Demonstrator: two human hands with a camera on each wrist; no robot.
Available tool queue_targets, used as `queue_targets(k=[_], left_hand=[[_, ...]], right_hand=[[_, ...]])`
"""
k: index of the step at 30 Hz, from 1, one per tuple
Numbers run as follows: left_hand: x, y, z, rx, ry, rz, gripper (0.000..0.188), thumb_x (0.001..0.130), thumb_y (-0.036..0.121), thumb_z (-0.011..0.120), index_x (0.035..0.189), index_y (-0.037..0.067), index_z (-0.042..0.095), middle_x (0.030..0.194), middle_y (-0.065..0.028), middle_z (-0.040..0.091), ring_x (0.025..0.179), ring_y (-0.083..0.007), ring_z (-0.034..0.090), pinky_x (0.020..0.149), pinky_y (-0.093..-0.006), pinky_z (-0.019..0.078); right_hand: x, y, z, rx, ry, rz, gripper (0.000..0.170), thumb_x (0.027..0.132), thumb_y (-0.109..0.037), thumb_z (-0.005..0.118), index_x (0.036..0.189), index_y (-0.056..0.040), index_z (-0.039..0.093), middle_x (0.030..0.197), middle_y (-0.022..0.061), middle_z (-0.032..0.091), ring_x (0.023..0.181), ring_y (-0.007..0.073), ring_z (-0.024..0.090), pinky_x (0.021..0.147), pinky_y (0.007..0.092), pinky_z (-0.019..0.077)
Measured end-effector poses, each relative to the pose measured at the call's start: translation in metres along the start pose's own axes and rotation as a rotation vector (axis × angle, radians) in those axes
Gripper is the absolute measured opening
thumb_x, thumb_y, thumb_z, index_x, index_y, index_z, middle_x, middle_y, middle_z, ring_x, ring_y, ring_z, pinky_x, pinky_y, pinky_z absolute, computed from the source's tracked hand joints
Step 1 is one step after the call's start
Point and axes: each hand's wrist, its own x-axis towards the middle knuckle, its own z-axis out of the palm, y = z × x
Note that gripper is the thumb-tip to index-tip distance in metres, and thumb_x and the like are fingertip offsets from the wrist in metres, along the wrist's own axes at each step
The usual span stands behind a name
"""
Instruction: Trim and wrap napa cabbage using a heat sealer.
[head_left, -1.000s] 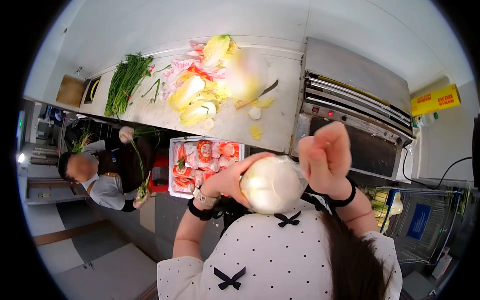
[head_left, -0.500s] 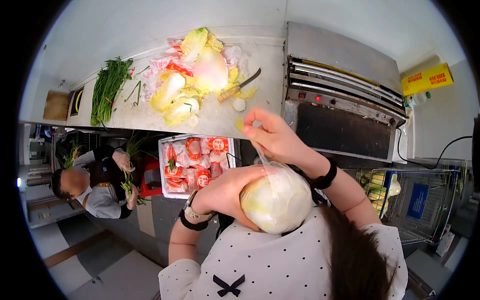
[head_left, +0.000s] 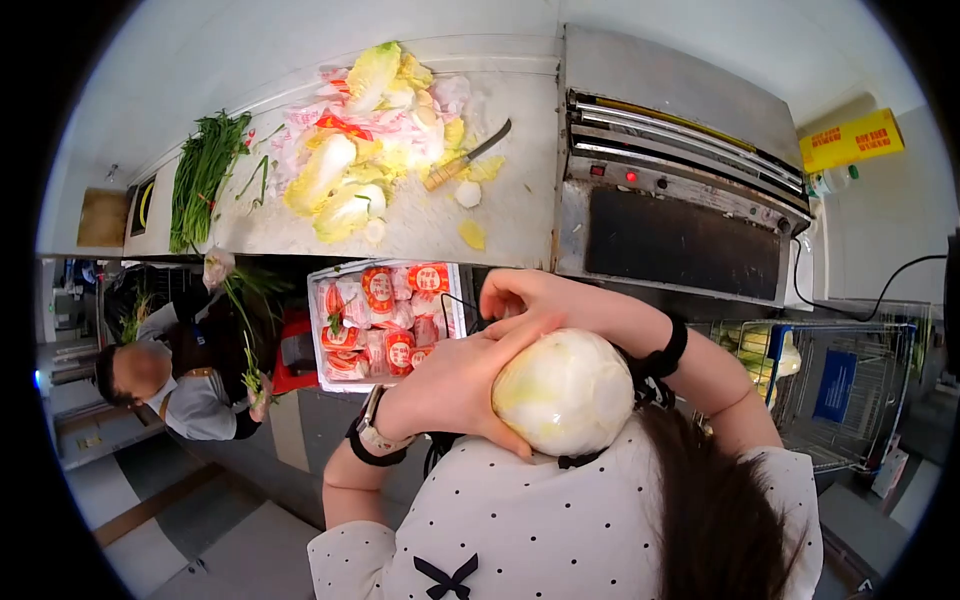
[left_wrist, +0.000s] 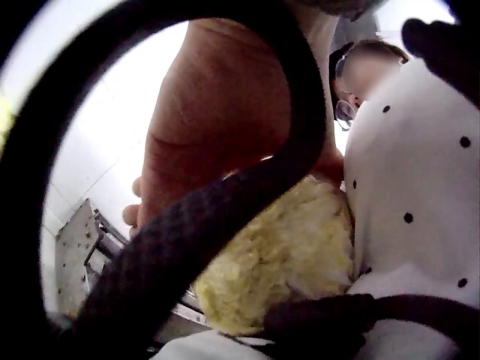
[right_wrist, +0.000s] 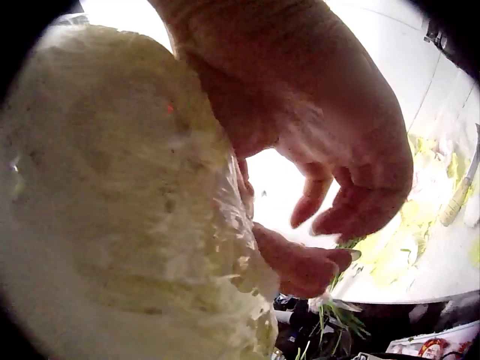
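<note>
A Chinese cabbage in clear film lies against the person's polka-dot top, pale base up in the head view; its yellow leafy side shows in the left wrist view. My left hand grips it from the side, thumb and fingers spread round it. At its far side, my right hand is bent over the cabbage. Its loosely curled fingers show nothing between them in the right wrist view. Fingertips of the left hand reach out from behind the cabbage there.
A knife, loose cabbage leaves and green stalks lie on the counter. Right of it stands a wrapping machine. A white box holds red-and-white packages. Another person handles greens; a wire cart stands right.
The right hand first rises beside the cabbage, then pulls a strand of film away from it, and now is back at its far side. The left hand keeps its hold as the cabbage turns.
</note>
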Motion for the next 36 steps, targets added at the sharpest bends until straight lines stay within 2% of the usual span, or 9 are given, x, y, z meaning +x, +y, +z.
queue_targets(k=[4,8,12,15,21,28,31,32,36], left_hand=[[0.0,-0.003,0.0,0.041,-0.066,0.008,0.122,0.038,0.039,0.088,0.138,0.007,0.025,0.121,-0.0179,0.05,0.114,-0.0272,0.049,0.095,-0.0341,0.0376],[0.004,-0.028,0.014,-0.28,-0.019,0.176,0.12,0.037,0.049,0.087,0.135,0.007,0.03,0.135,-0.021,0.032,0.128,-0.0325,0.029,0.103,-0.0387,0.0258],[0.008,-0.024,0.001,-0.018,0.033,0.337,0.108,0.044,0.042,0.087,0.131,0.007,0.034,0.145,-0.0246,0.006,0.134,-0.0449,-0.006,0.107,-0.0495,0.0133],[0.007,-0.026,0.003,0.055,0.057,0.314,0.104,0.048,0.044,0.084,0.131,0.006,0.035,0.139,-0.0228,0.023,0.132,-0.0387,0.014,0.105,-0.0484,0.0162],[0.031,-0.031,0.009,-0.225,-0.126,0.051,0.074,0.067,0.031,0.075,0.124,-0.002,0.04,0.108,-0.0143,0.058,0.096,-0.0221,0.059,0.083,-0.0301,0.0465],[0.089,-0.038,0.019,-0.815,-0.357,-0.345,0.042,0.089,0.032,0.052,0.111,-0.003,0.053,0.095,-0.0058,0.063,0.08,-0.0089,0.06,0.07,-0.0237,0.0486],[0.106,-0.037,0.018,-0.801,-0.44,-0.375,0.044,0.092,0.036,0.045,0.112,-0.003,0.053,0.097,-0.0064,0.063,0.083,-0.0113,0.061,0.073,-0.0248,0.0492],[0.097,-0.012,0.01,-0.889,-0.433,-0.446,0.045,0.092,0.034,0.043,0.118,-0.003,0.048,0.107,-0.0088,0.06,0.094,-0.0154,0.061,0.081,-0.028,0.0489],[0.145,0.013,0.05,-0.706,-0.599,-0.299,0.047,0.093,0.033,0.042,0.127,0.0,0.041,0.12,-0.0099,0.053,0.108,-0.0178,0.054,0.088,-0.0306,0.0464]], right_hand=[[0.006,0.017,0.013,0.266,-0.086,0.185,0.065,0.081,-0.042,0.06,0.125,0.0019,0.042,0.122,0.0196,0.047,0.109,0.024,0.048,0.088,0.0301,0.0395],[0.016,0.045,0.008,-0.012,0.134,0.183,0.07,0.085,-0.048,0.051,0.132,0.002,0.033,0.11,0.0225,0.055,0.106,0.0246,0.053,0.09,0.0291,0.0393],[-0.039,0.0,-0.022,0.277,0.389,-0.337,0.051,0.092,-0.04,0.042,0.123,0.0004,0.046,0.118,0.0124,0.055,0.116,0.0217,0.047,0.097,0.0336,0.0348],[-0.074,-0.01,-0.002,0.226,0.171,-0.561,0.039,0.094,-0.031,0.04,0.12,-0.0029,0.051,0.124,0.0118,0.051,0.12,0.0205,0.043,0.1,0.0357,0.0317],[-0.082,0.028,0.045,0.358,0.452,-0.2,0.042,0.097,-0.034,0.034,0.12,-0.001,0.046,0.118,0.0099,0.052,0.107,0.0163,0.048,0.094,0.0312,0.0367],[-0.121,0.056,0.016,0.624,0.642,0.046,0.072,0.091,-0.059,0.016,0.134,-0.0038,0.033,0.135,0.0124,0.038,0.125,0.0197,0.035,0.101,0.0353,0.0305],[-0.148,0.064,0.009,0.216,0.713,-0.296,0.082,0.074,-0.051,0.064,0.136,-0.0087,0.032,0.139,0.0113,0.033,0.13,0.0291,0.029,0.104,0.0417,0.0261],[-0.14,0.05,0.009,-0.373,0.665,-0.36,0.091,0.062,-0.051,0.073,0.133,-0.0084,0.035,0.136,0.0161,0.034,0.129,0.0339,0.029,0.104,0.0442,0.0249],[-0.194,0.024,0.03,-0.896,0.721,-0.233,0.099,0.047,-0.046,0.079,0.131,-0.0122,0.039,0.137,0.0195,0.034,0.132,0.0362,0.022,0.104,0.0571,0.0175]])
